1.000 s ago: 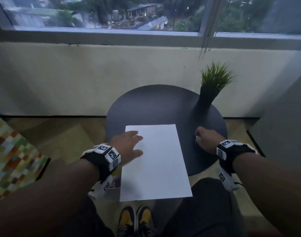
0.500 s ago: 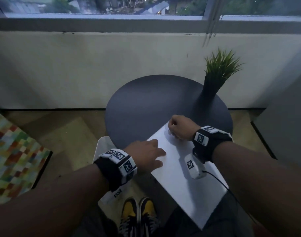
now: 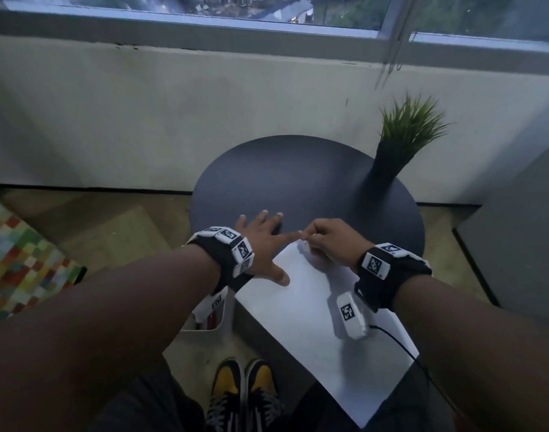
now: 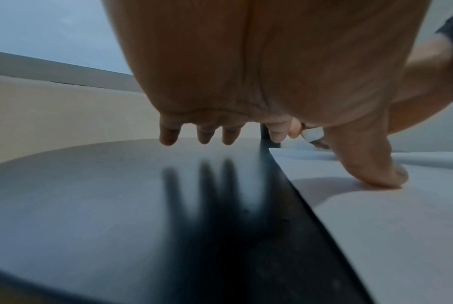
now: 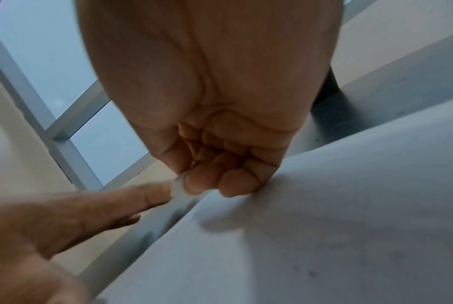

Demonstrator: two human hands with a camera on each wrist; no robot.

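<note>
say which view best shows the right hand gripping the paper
The right wrist view: the right hand fills it, thumb and finger pinching the corner of the paper. The head view shows it from above, knuckles hiding the pinch. The left wrist view shows only a sliver of that corner.

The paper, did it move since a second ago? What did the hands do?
The paper turned from straight to slanted, its near end swinging to the person's right. The right hand left the table beside it and now pinches its far corner. The left hand slid forward; its thumb presses the paper, fingers spread over the table. The plant stayed put.
</note>
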